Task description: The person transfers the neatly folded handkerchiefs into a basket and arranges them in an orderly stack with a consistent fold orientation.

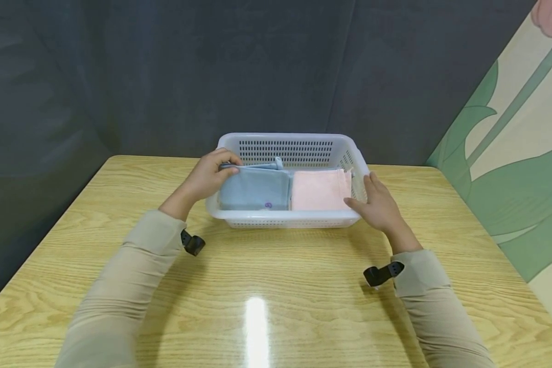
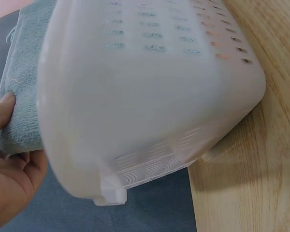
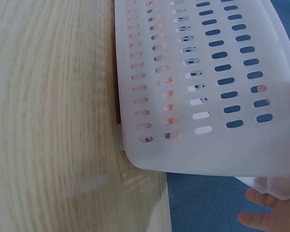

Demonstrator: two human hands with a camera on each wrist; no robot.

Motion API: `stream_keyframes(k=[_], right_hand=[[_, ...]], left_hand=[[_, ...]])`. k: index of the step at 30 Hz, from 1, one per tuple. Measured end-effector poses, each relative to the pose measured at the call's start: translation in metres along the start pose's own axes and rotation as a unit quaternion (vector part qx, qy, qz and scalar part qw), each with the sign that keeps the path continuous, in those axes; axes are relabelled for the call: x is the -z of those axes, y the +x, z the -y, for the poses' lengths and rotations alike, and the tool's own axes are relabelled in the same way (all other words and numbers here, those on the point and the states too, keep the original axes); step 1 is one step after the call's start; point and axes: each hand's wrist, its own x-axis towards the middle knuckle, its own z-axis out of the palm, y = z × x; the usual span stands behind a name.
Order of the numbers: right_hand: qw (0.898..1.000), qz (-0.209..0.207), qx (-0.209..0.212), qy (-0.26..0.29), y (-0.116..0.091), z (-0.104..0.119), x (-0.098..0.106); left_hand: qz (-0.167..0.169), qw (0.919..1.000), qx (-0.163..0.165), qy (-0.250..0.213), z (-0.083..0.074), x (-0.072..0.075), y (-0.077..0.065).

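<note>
A white perforated plastic basket (image 1: pixel 292 215) stands near the far edge of the table. Inside it, a folded blue towel (image 1: pixel 255 186) with a small purple mark lies on the left, beside a folded pink towel (image 1: pixel 321 190). My left hand (image 1: pixel 210 175) pinches the blue towel's upper left corner between thumb and fingers; the left wrist view shows this blue terry towel (image 2: pixel 24 82) above the basket rim. At the basket's right end is my right hand (image 1: pixel 378 205), its fingers extended along the rim and its thumb over the front corner. Its palm is hidden in the right wrist view.
The wooden table (image 1: pixel 294 276) extends in front of the basket and to both sides. A dark cloth (image 1: pixel 280 66) hangs behind the table. To the right is a wall painted with green leaves (image 1: pixel 529 194).
</note>
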Motion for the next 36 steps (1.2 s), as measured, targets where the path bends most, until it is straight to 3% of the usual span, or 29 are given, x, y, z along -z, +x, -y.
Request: stream_keyframes(k=[8, 15, 26, 36], right_hand=[[1.0, -0.004, 0.004, -0.005, 0.0, 0.0, -0.001], [1.0, -0.005, 0.005, -0.004, -0.001, 0.0, 0.0], [1.0, -0.003, 0.007, -0.003, 0.001, 0.001, -0.001], [1.0, -0.001, 0.004, -0.004, 0.002, 0.002, 0.001]], left_hand=[[-0.029, 0.9991, -0.007, 0.03, 0.008, -0.009, 0.009], [-0.051, 0.9949, -0.015, 0.086, 0.013, -0.019, 0.017], [-0.053, 0.9868, 0.024, 0.152, 0.019, -0.025, 0.028], [-0.051, 0.9736, 0.032, 0.22, 0.026, -0.029, 0.039]])
